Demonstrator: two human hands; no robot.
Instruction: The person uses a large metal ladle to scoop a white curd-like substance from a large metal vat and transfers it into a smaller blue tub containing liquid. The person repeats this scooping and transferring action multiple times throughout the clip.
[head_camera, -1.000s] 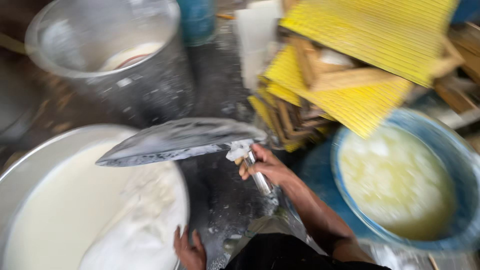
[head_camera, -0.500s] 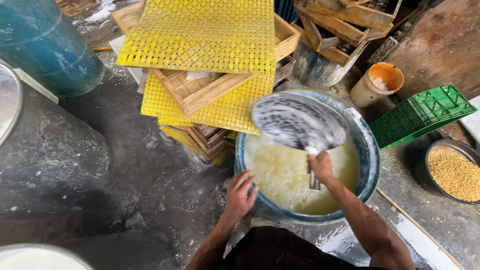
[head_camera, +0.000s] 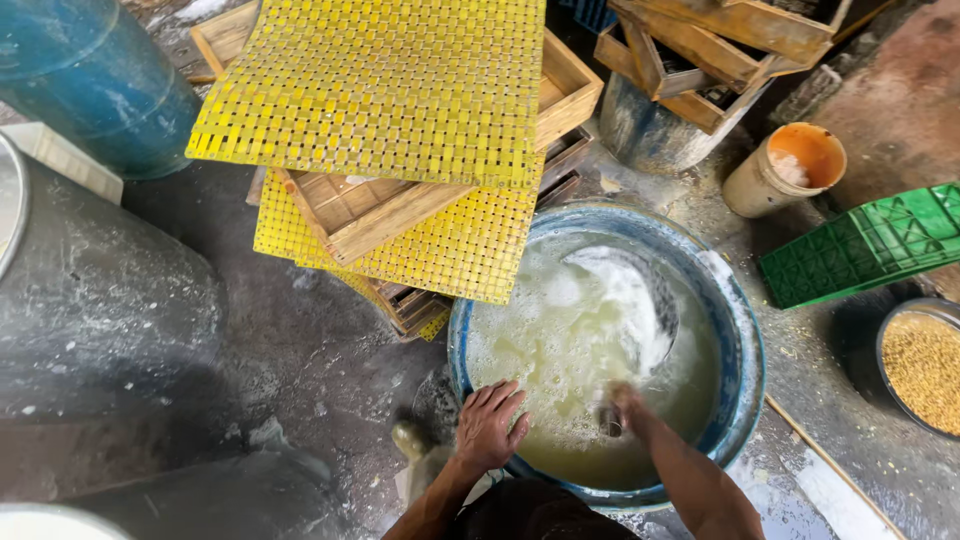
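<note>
Down on the floor, a big blue tub (head_camera: 742, 330) holds pale yellowish liquid (head_camera: 540, 350). A flat round ladle (head_camera: 630, 300) dips in it, white curd clinging. The right hand (head_camera: 625, 405), blurred, is clamped on its handle; the left hand (head_camera: 488, 425) rests spread on the tub's near rim.
</note>
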